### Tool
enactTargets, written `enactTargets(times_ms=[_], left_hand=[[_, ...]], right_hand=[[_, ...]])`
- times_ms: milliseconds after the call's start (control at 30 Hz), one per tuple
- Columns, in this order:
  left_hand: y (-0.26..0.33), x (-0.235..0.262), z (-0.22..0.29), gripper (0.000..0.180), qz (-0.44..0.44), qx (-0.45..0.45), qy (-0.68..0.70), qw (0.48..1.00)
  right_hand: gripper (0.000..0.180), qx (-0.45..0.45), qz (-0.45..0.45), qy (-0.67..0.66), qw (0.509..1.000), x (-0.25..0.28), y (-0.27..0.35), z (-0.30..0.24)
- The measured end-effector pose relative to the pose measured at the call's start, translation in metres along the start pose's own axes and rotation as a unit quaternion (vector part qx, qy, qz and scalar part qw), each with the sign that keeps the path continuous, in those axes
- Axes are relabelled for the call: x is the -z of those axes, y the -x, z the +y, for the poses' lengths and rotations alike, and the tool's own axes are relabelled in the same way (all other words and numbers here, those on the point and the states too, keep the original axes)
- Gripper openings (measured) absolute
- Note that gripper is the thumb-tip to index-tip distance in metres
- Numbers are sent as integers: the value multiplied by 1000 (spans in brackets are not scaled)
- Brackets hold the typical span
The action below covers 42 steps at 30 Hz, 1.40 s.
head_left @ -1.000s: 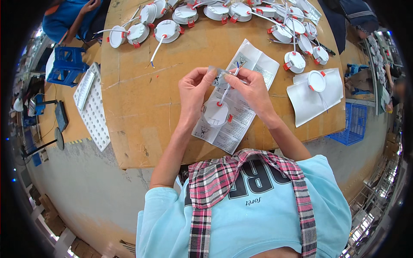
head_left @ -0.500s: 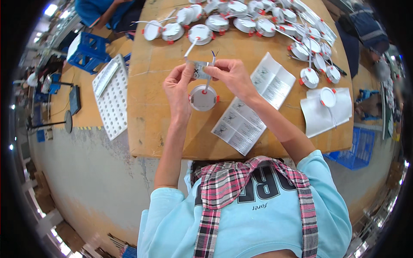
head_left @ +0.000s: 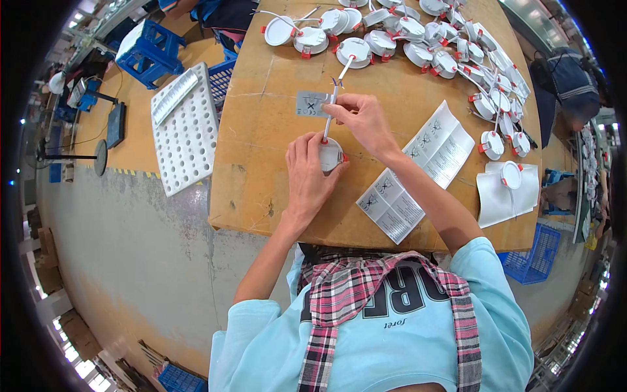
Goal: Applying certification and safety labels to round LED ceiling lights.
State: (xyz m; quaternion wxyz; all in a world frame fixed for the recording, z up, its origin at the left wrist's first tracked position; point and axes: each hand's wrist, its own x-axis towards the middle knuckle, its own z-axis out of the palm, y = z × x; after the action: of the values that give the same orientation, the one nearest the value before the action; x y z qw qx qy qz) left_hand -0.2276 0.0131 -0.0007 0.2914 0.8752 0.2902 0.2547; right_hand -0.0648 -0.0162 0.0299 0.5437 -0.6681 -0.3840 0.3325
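A round white downlight point(head_left: 331, 157) with red clips lies on the brown worktable in front of me. My left hand point(head_left: 307, 171) is closed round its left side, fingers over the rim and thumb by the near edge. The lamp's white cable point(head_left: 328, 126) runs away from me from a red grommet, with bare wire ends at its tip. A silver-grey printed label point(head_left: 309, 103) sticks out leftward at the cable. My right hand point(head_left: 360, 124) pinches the label's right end against the cable, between thumb and forefinger; the exact contact is partly hidden.
Several more white downlights point(head_left: 405, 29) crowd the table's far side and right. Sheets of printed labels point(head_left: 418, 173) lie right of my hands. One downlight point(head_left: 511, 175) rests on white paper at the right. A white perforated board point(head_left: 186, 130) and blue stool point(head_left: 150, 55) stand left.
My left hand has let go of the label and moved down onto the downlight. The label now hangs out left from the cable, with my right hand still at it. The whole view has shifted slightly.
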Motion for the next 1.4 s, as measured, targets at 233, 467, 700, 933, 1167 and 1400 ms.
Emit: enactTargets(times_ms=[233, 467, 700, 933, 1167, 1400], left_hand=[[1, 8, -8, 64, -7, 28, 22, 999], [3, 46, 2, 59, -65, 86, 273, 956], [28, 70, 22, 80, -200, 95, 450, 865], [31, 54, 43, 87, -216, 104, 542, 805], [17, 43, 31, 71, -146, 60, 387, 909], [-15, 34, -36, 56, 21, -19, -52, 998]], right_hand=[[26, -13, -11, -107, 994, -2, 0, 12], [29, 17, -39, -163, 986, -1, 10, 5], [31, 78, -31, -195, 977, 7, 38, -25], [47, 113, -17, -101, 988, 25, 70, -26], [77, 148, 39, -51, 987, 52, 91, -3], [54, 220, 70, 364, 902, 106, 109, 36]])
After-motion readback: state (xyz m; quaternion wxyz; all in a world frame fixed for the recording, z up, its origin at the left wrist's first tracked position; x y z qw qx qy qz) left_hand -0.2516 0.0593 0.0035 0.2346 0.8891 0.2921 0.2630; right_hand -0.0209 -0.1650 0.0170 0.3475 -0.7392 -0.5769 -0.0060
